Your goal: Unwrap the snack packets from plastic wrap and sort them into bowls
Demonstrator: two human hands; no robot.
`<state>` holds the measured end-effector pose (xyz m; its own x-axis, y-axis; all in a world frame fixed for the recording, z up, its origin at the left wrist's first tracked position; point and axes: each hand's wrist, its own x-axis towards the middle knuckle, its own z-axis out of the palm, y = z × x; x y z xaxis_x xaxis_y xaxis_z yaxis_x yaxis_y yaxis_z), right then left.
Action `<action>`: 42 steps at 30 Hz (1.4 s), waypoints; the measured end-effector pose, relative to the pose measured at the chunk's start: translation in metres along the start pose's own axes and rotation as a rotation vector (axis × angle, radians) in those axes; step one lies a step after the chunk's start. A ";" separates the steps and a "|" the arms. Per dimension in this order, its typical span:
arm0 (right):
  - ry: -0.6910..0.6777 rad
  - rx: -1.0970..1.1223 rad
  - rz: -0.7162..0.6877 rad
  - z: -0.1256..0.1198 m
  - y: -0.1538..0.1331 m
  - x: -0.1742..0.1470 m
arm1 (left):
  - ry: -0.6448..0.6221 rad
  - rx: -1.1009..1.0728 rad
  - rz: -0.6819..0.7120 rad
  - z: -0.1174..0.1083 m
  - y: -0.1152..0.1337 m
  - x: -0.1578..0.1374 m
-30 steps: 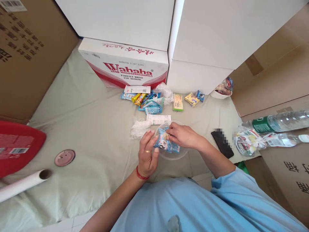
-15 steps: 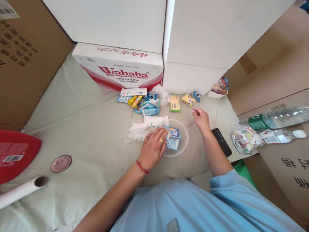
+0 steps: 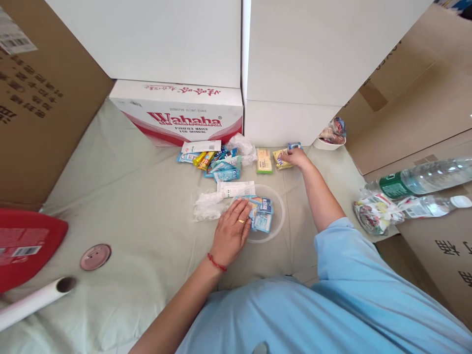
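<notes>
My left hand point(image 3: 231, 228) lies flat with its fingers stretched over the left side of a clear plastic bowl point(image 3: 282, 223). Inside the bowl are blue snack packets point(image 3: 262, 220), partly hidden by those fingers. Farther right, my right hand point(image 3: 297, 159) has its fingers and thumb closed over the right part of a yellow snack packet point(image 3: 280, 162), which lies on the cloth. A small blue packet point(image 3: 294, 145) shows just behind these fingers. Left of the yellow packet stands a yellow-green packet point(image 3: 264, 161).
Several snack packets point(image 3: 225, 171), a white sachet point(image 3: 236, 189) and crumpled clear plastic point(image 3: 208, 204) lie before a Wahaba-style red-and-white water carton point(image 3: 184, 120). A white bowl point(image 3: 329, 144) holds wrapped items. Plastic bottles point(image 3: 435, 178) lie right; a red container point(image 3: 29, 248) and white tube point(image 3: 37, 302) left.
My right hand has moved forward and left from above the cloth onto the yellow packet. My left hand stays on the bowl. The view has shifted slightly, and the phone is now hidden by my sleeve.
</notes>
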<state>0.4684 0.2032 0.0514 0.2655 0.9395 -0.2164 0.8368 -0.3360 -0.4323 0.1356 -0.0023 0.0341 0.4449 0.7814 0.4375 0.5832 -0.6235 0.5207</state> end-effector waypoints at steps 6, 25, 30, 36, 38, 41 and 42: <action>0.100 0.132 -0.102 0.018 0.003 -0.021 | 0.007 -0.024 0.007 0.001 -0.001 0.001; 0.167 0.043 -0.273 0.042 -0.055 -0.236 | 0.070 0.002 0.007 0.004 0.006 0.001; 0.190 -0.110 -0.336 0.046 -0.075 -0.224 | 0.029 -0.014 0.003 0.002 0.005 0.002; 0.311 -0.243 -0.457 0.039 -0.075 -0.217 | 0.019 -0.014 -0.036 0.004 0.008 0.001; 0.239 -0.207 -0.463 0.039 -0.068 -0.211 | 0.016 -0.035 -0.048 0.001 0.011 0.001; 0.170 -0.011 -0.502 0.032 -0.049 -0.194 | 0.087 -0.111 -0.062 -0.014 0.010 0.001; 0.203 0.086 -0.494 0.028 -0.041 -0.185 | 0.138 -0.144 -0.083 -0.021 0.006 0.002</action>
<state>0.3713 0.0410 0.0845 -0.0553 0.9781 0.2008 0.8453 0.1529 -0.5119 0.1252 -0.0051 0.0531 0.2962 0.8260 0.4796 0.5064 -0.5616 0.6543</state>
